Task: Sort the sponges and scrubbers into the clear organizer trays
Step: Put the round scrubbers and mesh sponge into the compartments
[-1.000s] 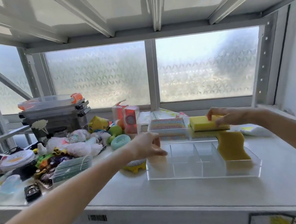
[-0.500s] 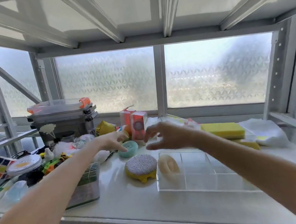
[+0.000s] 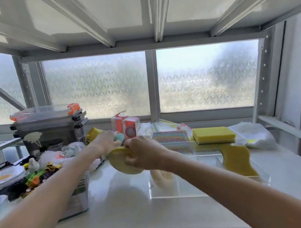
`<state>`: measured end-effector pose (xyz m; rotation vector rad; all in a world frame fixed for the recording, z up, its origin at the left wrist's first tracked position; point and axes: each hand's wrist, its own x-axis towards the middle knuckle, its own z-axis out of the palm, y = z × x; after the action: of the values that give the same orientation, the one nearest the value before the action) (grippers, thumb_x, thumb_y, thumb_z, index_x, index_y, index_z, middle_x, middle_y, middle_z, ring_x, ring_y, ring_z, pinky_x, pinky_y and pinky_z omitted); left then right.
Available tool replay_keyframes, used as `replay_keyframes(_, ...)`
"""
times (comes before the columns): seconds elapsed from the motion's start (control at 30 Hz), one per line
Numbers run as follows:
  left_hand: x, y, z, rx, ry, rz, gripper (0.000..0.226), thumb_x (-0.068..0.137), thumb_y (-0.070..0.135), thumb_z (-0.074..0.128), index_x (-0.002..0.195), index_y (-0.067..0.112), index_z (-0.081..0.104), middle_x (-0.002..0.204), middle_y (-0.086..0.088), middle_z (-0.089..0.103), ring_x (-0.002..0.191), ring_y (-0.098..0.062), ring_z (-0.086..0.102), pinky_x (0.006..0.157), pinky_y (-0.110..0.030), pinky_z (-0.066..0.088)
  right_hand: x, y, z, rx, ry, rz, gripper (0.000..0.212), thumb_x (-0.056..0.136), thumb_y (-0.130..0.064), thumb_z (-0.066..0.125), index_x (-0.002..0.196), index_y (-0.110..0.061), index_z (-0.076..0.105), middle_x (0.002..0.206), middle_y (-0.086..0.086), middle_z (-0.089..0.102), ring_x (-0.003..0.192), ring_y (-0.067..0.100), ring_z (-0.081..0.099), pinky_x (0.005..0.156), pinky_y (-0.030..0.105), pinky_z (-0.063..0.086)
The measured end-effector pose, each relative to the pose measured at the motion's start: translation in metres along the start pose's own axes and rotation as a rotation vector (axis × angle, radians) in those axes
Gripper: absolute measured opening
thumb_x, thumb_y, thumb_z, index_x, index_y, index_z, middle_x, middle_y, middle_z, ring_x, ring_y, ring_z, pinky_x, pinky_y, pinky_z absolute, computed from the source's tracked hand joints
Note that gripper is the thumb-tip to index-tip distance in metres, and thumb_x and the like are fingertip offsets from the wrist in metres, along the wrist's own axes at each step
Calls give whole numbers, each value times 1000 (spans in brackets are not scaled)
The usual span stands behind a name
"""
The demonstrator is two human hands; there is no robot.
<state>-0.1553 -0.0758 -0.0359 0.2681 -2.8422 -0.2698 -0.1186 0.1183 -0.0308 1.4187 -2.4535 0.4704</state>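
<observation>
My right hand (image 3: 143, 156) grips a round yellow scrubber (image 3: 119, 163), lifted and tilted above the shelf, left of the clear organizer tray (image 3: 205, 188). My left hand (image 3: 106, 141) closes on a teal round sponge (image 3: 119, 136) just behind it. In the tray lie a pale oval sponge (image 3: 161, 175) at the front left and a wavy yellow sponge (image 3: 238, 158) on the right. A yellow block sponge (image 3: 214, 135) and a multicoloured scrubber pad (image 3: 169, 136) rest on a second clear tray behind.
Clutter fills the left of the shelf: stacked lidded containers (image 3: 48, 124), orange boxes (image 3: 126, 125), a clear box (image 3: 80, 193), small toys, a plate. A white cloth (image 3: 254, 136) lies at the back right. The shelf frame post stands at right.
My right hand dropped onto the round yellow scrubber and lifted it off the shelf. My left hand reached further back and closed on the teal sponge.
</observation>
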Motion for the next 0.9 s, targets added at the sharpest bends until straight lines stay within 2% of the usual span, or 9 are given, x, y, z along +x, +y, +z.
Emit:
replay_keyframes(0.07,-9,13,-30,-164,92,34,24,93,30,49,93,7,55,74,-6,58,66,-21,52,58,-31,41,-15,18,-38,128,91,42,10,83,-20,59,78,-13,55,64,-4,54,56,10,50,51,21,35)
replay_keyframes(0.13,-24,37,-57,-372,122,131,29,89,36,48,81,9,55,70,-4,52,66,-21,49,57,-29,40,-37,48,-78,209,162,133,18,87,-20,56,71,-15,51,58,-6,46,53,9,40,52,25,33)
replay_keyframes(0.2,-40,69,-72,-652,-1,247,31,87,40,50,79,10,57,81,-9,58,77,-22,57,70,-31,51,-65,83,-111,248,210,226,26,90,-24,55,69,-8,57,59,1,49,56,13,43,57,33,37)
replay_keyframes(0.27,-51,97,-69,-781,-197,302,27,94,28,48,89,6,62,90,-11,64,82,-21,63,76,-30,57,-93,112,-129,233,237,301,27,89,-28,58,78,-5,67,66,10,61,62,17,52,61,39,44)
replay_keyframes(0.4,-60,134,-29,-744,-278,357,38,92,25,54,104,-10,65,92,-22,68,77,-21,64,65,-18,56,-135,139,-133,196,230,388,19,82,-31,68,90,-13,67,65,7,66,62,16,57,66,39,50)
replay_keyframes(0.53,-63,150,18,-655,-254,338,28,88,25,62,104,1,61,82,-13,67,66,-14,62,56,-20,55,-147,137,-109,53,286,387,28,79,-34,71,97,-20,54,84,-1,67,71,14,65,66,34,54)
replay_keyframes(0.7,-73,150,47,-357,19,483,23,83,29,68,96,11,64,82,-8,74,71,-18,69,73,-38,60,-143,143,-65,-135,331,309,16,83,-31,67,89,-20,58,91,3,72,77,20,66,73,39,56)
replay_keyframes(0.77,-73,151,47,-299,52,528,24,84,31,67,99,12,67,89,-8,75,76,-17,69,75,-36,59,-144,148,-58,-119,306,335,16,81,-35,66,90,-22,62,91,3,72,83,22,66,77,42,55)
replay_keyframes(0.9,-67,147,45,-185,-51,524,39,84,39,65,113,13,68,108,-2,69,84,-10,61,76,-24,50,-152,151,-63,35,142,308,35,71,-45,72,101,-26,68,103,-5,62,87,15,60,83,37,53)
